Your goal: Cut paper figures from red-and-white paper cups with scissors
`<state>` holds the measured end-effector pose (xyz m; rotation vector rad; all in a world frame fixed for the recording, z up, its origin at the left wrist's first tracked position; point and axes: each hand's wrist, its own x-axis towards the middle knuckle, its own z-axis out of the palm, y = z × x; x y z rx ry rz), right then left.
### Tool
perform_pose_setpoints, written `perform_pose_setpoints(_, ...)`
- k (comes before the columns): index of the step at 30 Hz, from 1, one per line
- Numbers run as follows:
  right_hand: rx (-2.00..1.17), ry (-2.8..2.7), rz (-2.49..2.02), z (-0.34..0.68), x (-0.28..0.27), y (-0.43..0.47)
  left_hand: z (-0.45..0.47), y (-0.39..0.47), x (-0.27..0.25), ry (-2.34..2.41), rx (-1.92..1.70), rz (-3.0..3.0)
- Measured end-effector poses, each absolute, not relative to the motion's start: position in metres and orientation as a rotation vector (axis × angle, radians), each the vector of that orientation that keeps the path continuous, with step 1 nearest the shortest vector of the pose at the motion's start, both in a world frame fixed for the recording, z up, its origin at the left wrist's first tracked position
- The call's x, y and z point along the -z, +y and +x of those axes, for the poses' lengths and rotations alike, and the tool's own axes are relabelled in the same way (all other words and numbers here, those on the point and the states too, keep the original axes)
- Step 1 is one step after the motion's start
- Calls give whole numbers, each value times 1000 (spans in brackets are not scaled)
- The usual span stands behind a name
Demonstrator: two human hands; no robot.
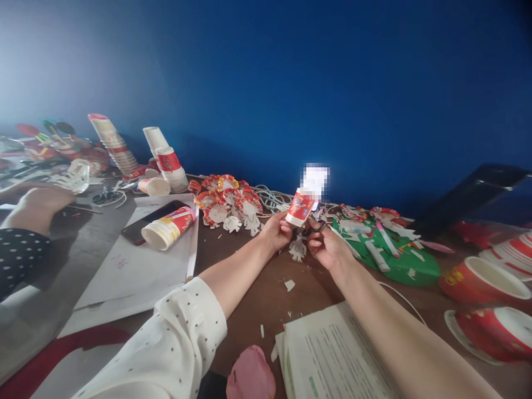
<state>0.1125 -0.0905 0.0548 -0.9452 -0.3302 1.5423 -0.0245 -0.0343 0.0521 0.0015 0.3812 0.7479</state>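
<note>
My left hand (pixel 277 231) is closed on a red and white paper cup (pixel 300 207), held tilted above the table with its white rim toward me. Just to its right, my right hand (pixel 329 245) is closed around the dark handles of scissors (pixel 316 226). The scissors are close to the cup's right side; whether the blades touch it I cannot tell. A white cut-out paper figure (pixel 297 248) is below the two hands. Behind the cup stands a bright upright patch, blurred out.
Cut red and white cup pieces (pixel 228 200) lie heaped behind my left hand. A green round mat (pixel 415 266) with markers is on the right, beside paper bowls (pixel 494 280). Left are a cup on its side (pixel 166 230), a phone (pixel 135 230), stacked cups (pixel 116 147) and another person's arm (pixel 39 205).
</note>
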Motion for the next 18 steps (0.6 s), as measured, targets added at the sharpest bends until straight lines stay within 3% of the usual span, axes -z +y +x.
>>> perform_pose_setpoints(18,-1431,-323,-724,110,-59,-91,-21,-39,-51,345,-909,86)
